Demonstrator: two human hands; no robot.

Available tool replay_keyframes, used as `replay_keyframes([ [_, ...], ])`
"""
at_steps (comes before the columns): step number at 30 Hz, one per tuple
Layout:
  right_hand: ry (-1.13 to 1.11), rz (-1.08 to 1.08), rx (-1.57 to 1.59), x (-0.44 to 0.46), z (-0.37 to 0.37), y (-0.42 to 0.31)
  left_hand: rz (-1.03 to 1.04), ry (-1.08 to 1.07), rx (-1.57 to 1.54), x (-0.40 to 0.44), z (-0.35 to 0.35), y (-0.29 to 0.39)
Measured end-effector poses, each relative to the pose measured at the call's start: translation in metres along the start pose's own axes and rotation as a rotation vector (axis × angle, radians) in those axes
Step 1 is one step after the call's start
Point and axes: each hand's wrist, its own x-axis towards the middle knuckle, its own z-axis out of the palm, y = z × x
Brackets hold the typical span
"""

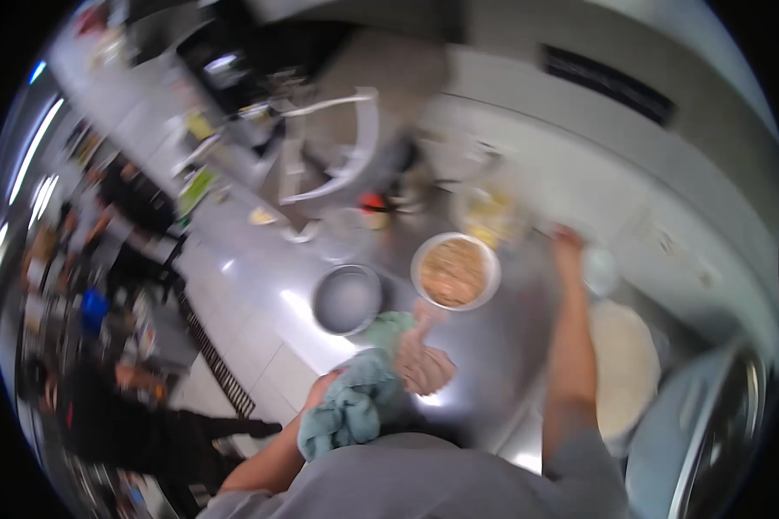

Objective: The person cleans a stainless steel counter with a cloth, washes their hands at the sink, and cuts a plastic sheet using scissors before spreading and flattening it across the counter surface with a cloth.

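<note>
Evidently bunched, the teal cloth (346, 406) lies over the left hand (319, 387) at the near edge of the steel counter (515, 346), close to the person's body. That arm comes forward bent and low; its fingers are mostly hidden by the fabric, so I cannot tell how they are set. Just beyond lie a paler green cloth (384, 332) and a pinkish-brown cloth (426, 356), crumpled together on shiny metal that throws back bright glare. Past them stand a round metal pan (348, 299) and a white bowl (494, 281) filled with orange-brown food (450, 272). The right arm stretches well forward, nearly straight, its hand (568, 239) near the tiled wall (636, 190) and just beside a pale container (599, 270); blur keeps me from telling whether those fingers are spread or closed. A broad pale disc (621, 368) sits beside that forearm. Away to the left, light floor tiles (264, 381) run along a dark slotted drain (212, 346), with a co-worker in black (138, 424) beyond it, under bright strip lights (35, 154)
</note>
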Motion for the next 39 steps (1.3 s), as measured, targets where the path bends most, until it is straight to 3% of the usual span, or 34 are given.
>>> replay_keyframes([
  [1,0.381,-0.092,-0.555,-0.001,0.001,0.055,-0.005,-0.007,0.000,-0.003,0.001,0.000],
  [2,0.498,-0.076,-0.368,0.000,-0.027,0.120,-0.014,-0.025,0.005,-0.003,0.003,0.001],
  [3,0.405,0.108,-0.311,0.001,-0.060,0.170,-0.012,-0.026,-0.001,-0.004,0.004,0.002],
  [4,0.340,0.445,-0.415,-0.003,-0.088,0.162,-0.016,-0.022,-0.008,-0.005,0.003,0.002],
  [5,0.193,0.562,-0.329,-0.020,-0.099,0.157,-0.011,-0.011,-0.023,-0.003,-0.002,-0.005],
  [7,-0.260,0.200,-0.444,-0.012,-0.073,0.255,-0.012,0.000,-0.050,0.001,-0.006,-0.009],
  [10,-0.042,0.601,0.339,-0.028,-0.077,0.158,-0.049,0.065,-0.101,-0.009,0.014,0.005],
  [19,0.011,0.598,0.601,0.007,-0.010,0.065,-0.051,0.194,-0.020,-0.015,0.021,0.008],
  [22,0.008,0.458,0.521,-0.013,-0.028,0.018,-0.071,0.223,-0.051,-0.016,0.021,0.009],
  [23,-0.086,0.347,0.424,-0.034,-0.050,-0.008,-0.064,0.182,-0.090,-0.016,0.020,0.009],
  [25,-0.006,0.343,0.936,-0.115,-0.084,-0.090,-0.057,0.102,-0.163,-0.017,0.019,0.008],
  [27,-0.400,0.354,1.054,-0.195,-0.129,-0.148,-0.068,0.081,-0.089,-0.017,0.017,0.009],
  [28,-0.528,0.415,1.113,-0.238,-0.134,-0.158,-0.073,0.070,-0.053,-0.017,0.015,0.009],
  [29,-0.815,0.462,1.256,-0.274,-0.139,-0.150,-0.078,0.082,-0.058,-0.017,0.013,0.009],
  [30,-1.022,0.648,1.090,-0.305,-0.143,-0.142,-0.091,0.094,-0.065,-0.018,0.011,0.008],
  [32,-1.027,0.917,0.998,-0.373,-0.134,-0.104,-0.026,0.063,0.033,-0.016,0.002,0.006],
  [34,-0.637,1.115,1.223,-0.417,-0.131,-0.070,0.078,-0.061,0.247,-0.007,-0.010,-0.004],
  [35,-0.307,1.088,1.275,-0.434,-0.116,-0.044,-0.136,0.029,-0.028,-0.006,-0.006,-0.002],
  [36,0.032,1.037,1.420,-0.428,-0.118,-0.054,-0.058,0.092,0.284,-0.011,0.005,0.005],
  [37,-0.050,0.658,0.586,-0.421,-0.122,-0.054,-0.101,0.054,0.058,0.002,-0.010,-0.006],
  [39,0.221,0.709,1.245,-0.410,-0.108,0.000,-0.089,-0.052,-0.021,0.006,-0.001,-0.003],
])
